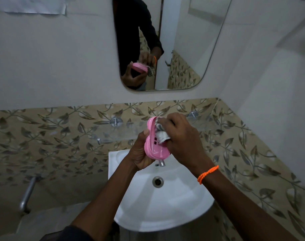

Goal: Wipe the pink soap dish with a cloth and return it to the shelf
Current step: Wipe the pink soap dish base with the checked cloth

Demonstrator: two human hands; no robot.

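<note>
My left hand [139, 153] grips the pink soap dish [154, 148] from the left and below, holding it tilted above the back of the sink. Its hollow faces right and shows small drain slots. My right hand [181, 138] holds a bunched grey-white cloth [161, 134] and presses it into the upper part of the dish. Just behind the hands, a clear glass shelf [117, 132] on metal pegs runs along the leaf-patterned tile wall.
A white wash basin [165, 206] with a drain and a small tap [161, 163] lies below my hands. A mirror [183, 49] hangs above and reflects the hands and dish. A metal pipe [27, 193] sticks out at the lower left.
</note>
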